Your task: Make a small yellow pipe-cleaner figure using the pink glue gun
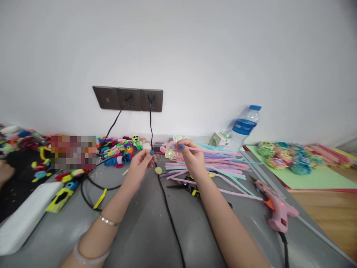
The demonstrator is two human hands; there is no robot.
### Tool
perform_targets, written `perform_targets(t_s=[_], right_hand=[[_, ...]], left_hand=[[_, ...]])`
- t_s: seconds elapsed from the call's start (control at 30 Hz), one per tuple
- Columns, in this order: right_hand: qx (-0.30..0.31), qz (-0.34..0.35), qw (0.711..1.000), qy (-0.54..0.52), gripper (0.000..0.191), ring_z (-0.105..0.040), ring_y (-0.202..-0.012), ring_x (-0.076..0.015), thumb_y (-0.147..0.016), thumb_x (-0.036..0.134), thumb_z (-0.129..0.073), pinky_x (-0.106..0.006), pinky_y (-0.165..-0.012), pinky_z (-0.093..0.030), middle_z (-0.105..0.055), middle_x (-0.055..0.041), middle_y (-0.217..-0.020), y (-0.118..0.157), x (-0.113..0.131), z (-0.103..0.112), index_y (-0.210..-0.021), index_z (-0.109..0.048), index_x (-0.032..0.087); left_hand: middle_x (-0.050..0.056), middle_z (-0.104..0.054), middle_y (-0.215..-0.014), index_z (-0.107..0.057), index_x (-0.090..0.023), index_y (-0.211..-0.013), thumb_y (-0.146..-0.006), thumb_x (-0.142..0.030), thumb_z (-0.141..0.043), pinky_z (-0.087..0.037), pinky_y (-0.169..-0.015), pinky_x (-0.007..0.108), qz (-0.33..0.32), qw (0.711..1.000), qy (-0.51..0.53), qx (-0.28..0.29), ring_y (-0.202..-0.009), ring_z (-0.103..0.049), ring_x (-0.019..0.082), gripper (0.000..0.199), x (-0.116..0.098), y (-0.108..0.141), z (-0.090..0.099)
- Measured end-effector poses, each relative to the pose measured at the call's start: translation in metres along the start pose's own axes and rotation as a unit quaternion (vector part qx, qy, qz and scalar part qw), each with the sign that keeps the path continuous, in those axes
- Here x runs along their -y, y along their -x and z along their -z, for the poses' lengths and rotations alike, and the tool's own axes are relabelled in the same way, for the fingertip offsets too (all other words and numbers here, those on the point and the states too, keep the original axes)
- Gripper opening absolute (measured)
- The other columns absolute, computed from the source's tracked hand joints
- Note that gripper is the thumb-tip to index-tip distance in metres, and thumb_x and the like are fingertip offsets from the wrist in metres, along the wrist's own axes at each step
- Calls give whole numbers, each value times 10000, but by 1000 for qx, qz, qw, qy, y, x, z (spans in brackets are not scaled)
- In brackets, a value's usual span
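My right hand (192, 156) pinches a pink pipe cleaner (214, 150); its left end is bent and curls into a small loop, and its long tail runs to the right. Left of it, my left hand (142, 163) has its thumb and fingers pressed together near the black cable; whatever they hold, if anything, is too small to make out. Beneath and right of my right hand lies a spread of pastel pipe cleaners (234, 167) in pink, purple and mint. Black-handled pliers (182, 185) lie partly under my right forearm.
A pink glue gun (280, 212) rests at the right, near green paper (284, 175). A water bottle (245, 126) stands at the back. Colourful figures (119, 160) and a white power bank-like block (28, 216) are left. A black cable (167, 208) crosses the mat. Another person's hand (5, 173) shows far left.
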State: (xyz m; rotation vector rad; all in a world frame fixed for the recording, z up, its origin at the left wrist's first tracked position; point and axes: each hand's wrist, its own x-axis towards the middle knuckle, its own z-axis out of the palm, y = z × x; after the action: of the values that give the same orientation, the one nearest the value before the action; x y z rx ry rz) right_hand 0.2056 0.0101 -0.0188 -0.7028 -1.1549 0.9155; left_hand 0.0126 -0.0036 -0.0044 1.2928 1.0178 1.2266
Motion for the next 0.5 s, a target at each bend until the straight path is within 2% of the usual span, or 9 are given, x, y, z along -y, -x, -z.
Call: perform_targets(t_s=[0.1,0.37,0.5], right_hand=[[0,-2,1000,11,163,-646,-884,-189,-826,402,-716,-325,-851,-485,-702,-24,-866,0,1,0,-866,-722,244],[3,0,1000,4,167,-650,-882,-189,-822,403,-719,-326,-854,-491,-700,-23,-856,1,3,-1,-861,-717,240],[-1,4,1000,11,177,-649,-881,-196,-819,410,-722,-336,-848,-494,-696,-27,-856,1,3,-1,-860,-716,238]], left_hand=[[2,-588,-673,-564,-178,-714,-753,-533,-670,-365,-524,226,-5,1000,-1,3,-542,-450,99,372,0,0,0],[-25,-471,-528,-446,-197,-590,-876,-509,-523,-322,-510,233,-42,998,-17,-32,-514,-390,104,431,7,-2,2],[-20,-499,-536,-488,-185,-582,-869,-478,-556,-320,-499,224,-44,998,-26,-31,-503,-391,93,416,6,-2,4]])
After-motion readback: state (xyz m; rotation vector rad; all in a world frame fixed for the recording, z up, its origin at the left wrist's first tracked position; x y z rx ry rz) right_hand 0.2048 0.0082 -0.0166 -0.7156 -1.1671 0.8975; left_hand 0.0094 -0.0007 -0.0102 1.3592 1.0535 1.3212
